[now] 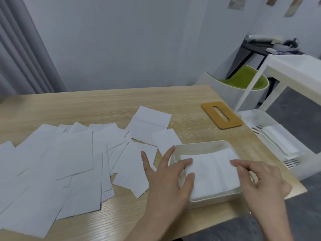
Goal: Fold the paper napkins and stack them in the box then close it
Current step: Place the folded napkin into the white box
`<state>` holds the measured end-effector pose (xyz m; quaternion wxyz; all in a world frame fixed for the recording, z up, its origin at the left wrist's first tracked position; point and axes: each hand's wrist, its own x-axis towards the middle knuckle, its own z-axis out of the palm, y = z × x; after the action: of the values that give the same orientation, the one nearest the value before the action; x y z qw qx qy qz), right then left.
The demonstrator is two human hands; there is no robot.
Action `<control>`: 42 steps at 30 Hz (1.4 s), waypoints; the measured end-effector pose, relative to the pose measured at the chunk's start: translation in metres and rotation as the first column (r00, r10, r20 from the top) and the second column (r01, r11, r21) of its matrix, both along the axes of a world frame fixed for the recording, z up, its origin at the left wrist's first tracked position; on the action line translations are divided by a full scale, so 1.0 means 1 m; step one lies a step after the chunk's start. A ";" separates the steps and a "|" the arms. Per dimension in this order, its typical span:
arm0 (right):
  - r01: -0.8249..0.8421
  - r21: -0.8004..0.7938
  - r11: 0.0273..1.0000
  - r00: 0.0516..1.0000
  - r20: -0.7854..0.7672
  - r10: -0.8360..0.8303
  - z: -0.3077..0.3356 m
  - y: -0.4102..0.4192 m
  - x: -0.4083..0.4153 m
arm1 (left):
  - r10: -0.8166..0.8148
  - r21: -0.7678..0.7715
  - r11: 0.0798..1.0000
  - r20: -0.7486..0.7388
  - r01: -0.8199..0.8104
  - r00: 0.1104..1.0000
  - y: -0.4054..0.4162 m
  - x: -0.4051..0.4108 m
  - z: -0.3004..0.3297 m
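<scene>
Two hands, left (pixel 166 173) and right (pixel 260 178), fingers spread and gripping nothing, press the folded napkins (pixel 213 173) flat inside the box (pixel 199 146), apparently to seat them; unfolded napkins (pixel 69 162) await alongside.

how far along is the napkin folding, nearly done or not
Not nearly. Done: a stack of folded napkins already lies in the white box. In hand: the left hand and right hand both rest their fingers on that stack, seemingly settling the top one. Left: many loose napkins are spread across the table, and the wooden lid lies apart, so the box is open.
</scene>
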<state>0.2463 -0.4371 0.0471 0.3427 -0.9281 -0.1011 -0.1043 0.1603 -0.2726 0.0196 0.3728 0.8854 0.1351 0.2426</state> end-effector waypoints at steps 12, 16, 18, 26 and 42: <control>0.003 -0.134 0.991 0.998 0.070 0.007 -0.015 -0.011 0.004 | -0.002 0.295 0.955 -0.124 0.039 0.992 -0.002 0.002 0.005; -0.044 -0.159 0.986 0.998 0.038 0.051 -0.016 -0.013 0.005 | 0.020 0.340 0.940 -0.114 0.021 0.993 -0.002 0.002 0.005; -0.064 -0.152 0.986 0.997 0.028 0.070 -0.017 -0.014 0.005 | 0.031 0.346 0.938 -0.099 0.005 0.995 -0.002 0.002 0.003; -0.107 -0.236 0.966 0.993 0.022 0.116 -0.011 -0.017 0.006 | -0.016 0.357 0.931 -0.153 0.071 0.988 0.004 0.004 0.002; -0.516 -0.568 0.641 0.853 -0.274 0.444 0.001 -0.021 0.006 | -0.392 0.465 0.639 -0.489 0.613 0.779 0.034 0.022 0.018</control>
<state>0.2522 -0.4577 0.0483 0.0364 -0.9311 -0.3537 0.0808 0.1819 -0.2389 0.0377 0.0953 0.9852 -0.1424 -0.0015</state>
